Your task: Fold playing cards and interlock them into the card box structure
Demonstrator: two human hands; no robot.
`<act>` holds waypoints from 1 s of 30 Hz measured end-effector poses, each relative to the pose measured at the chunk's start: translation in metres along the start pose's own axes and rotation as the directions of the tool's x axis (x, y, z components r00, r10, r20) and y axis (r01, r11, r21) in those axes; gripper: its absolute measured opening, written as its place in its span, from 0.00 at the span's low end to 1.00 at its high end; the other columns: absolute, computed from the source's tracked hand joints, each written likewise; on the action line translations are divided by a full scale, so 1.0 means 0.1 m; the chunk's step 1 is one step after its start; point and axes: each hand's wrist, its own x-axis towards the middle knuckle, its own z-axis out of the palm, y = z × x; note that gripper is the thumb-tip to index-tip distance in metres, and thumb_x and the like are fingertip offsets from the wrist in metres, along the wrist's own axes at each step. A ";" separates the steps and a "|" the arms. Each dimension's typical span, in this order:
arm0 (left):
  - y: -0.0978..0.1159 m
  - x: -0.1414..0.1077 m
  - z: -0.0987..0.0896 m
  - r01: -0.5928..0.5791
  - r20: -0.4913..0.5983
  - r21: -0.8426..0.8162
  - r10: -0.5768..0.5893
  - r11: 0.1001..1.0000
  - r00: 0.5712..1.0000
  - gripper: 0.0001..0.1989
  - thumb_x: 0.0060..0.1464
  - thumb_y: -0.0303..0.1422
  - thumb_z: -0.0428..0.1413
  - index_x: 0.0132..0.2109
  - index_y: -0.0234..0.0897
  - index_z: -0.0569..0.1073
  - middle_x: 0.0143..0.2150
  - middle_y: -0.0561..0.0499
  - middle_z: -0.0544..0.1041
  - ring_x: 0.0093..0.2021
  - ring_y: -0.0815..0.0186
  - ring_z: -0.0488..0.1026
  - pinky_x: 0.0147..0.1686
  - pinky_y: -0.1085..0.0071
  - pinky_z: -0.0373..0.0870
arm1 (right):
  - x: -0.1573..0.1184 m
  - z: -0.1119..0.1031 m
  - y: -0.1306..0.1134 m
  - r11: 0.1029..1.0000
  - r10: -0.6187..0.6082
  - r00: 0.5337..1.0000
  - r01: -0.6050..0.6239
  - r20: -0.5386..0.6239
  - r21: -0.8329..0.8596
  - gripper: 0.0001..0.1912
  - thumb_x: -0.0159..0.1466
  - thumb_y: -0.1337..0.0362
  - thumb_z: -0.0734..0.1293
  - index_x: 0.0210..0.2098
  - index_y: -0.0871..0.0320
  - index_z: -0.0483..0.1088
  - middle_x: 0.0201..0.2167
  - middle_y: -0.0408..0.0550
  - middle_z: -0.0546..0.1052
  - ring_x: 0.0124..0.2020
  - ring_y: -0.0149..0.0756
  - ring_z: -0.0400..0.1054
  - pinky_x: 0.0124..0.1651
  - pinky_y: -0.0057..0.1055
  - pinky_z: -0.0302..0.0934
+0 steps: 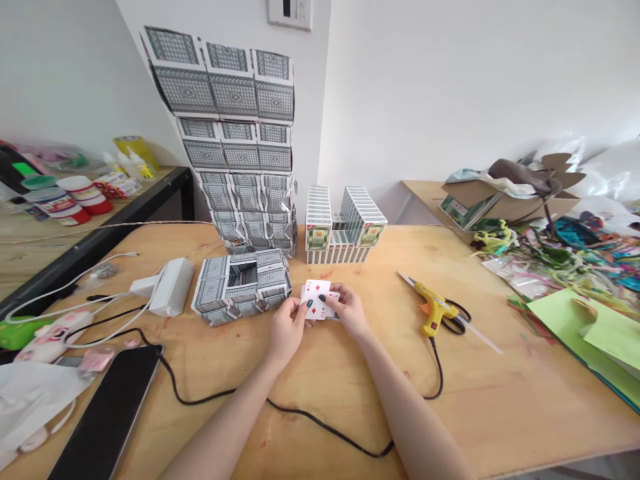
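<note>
Between my two hands are playing cards (pixel 316 291), with a two of diamonds face up on top and another card lying crosswise under it. My left hand (pixel 289 327) pinches the left side of the cards, thumb on the face. From the right, my right hand (pixel 353 312) grips them with its thumb pressed on the top card. Just left of my hands lies a block built of patterned cards (pixel 210 293) with a square opening. Behind it leans a tall panel of the same card pieces (pixel 235 93). A U-shaped stack of card packs (pixel 319 237) stands beyond my hands.
Right of my hands are a yellow glue gun (pixel 434 308) and black-handled scissors (pixel 457 323). The gun's black cord (pixel 320 415) crosses in front of me. A power strip (pixel 173 287) and a black tablet-like slab (pixel 110 407) lie left; green paper (pixel 575 327) and craft scraps lie right.
</note>
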 end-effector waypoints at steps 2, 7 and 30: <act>0.00 0.01 0.02 0.110 0.027 -0.189 -0.107 0.976 0.994 0.15 0.47 0.44 0.54 0.30 0.35 0.66 0.28 0.49 0.77 0.24 0.66 0.73 0.24 0.71 0.71 | 0.01 -0.02 0.01 0.999 0.054 0.998 -0.053 0.015 -0.009 0.17 0.46 0.57 0.72 0.32 0.60 0.69 0.27 0.45 0.77 0.25 0.34 0.70 0.30 0.30 0.65; 0.01 0.06 0.00 0.197 0.054 -0.260 -0.190 0.945 0.980 0.15 0.43 0.42 0.58 0.29 0.33 0.70 0.30 0.48 0.78 0.28 0.64 0.75 0.29 0.68 0.73 | 0.03 -0.04 0.02 0.997 0.082 0.996 -0.082 0.036 -0.004 0.15 0.46 0.57 0.72 0.28 0.60 0.71 0.24 0.45 0.77 0.23 0.33 0.70 0.29 0.29 0.64; -0.01 0.13 -0.06 0.282 0.021 -0.346 -0.293 0.895 0.956 0.13 0.38 0.37 0.61 0.32 0.32 0.76 0.30 0.49 0.79 0.33 0.62 0.76 0.35 0.65 0.74 | 0.02 -0.06 -0.02 0.984 0.177 0.983 -0.176 0.057 -0.020 0.16 0.44 0.55 0.73 0.27 0.60 0.73 0.23 0.46 0.77 0.25 0.36 0.73 0.31 0.34 0.69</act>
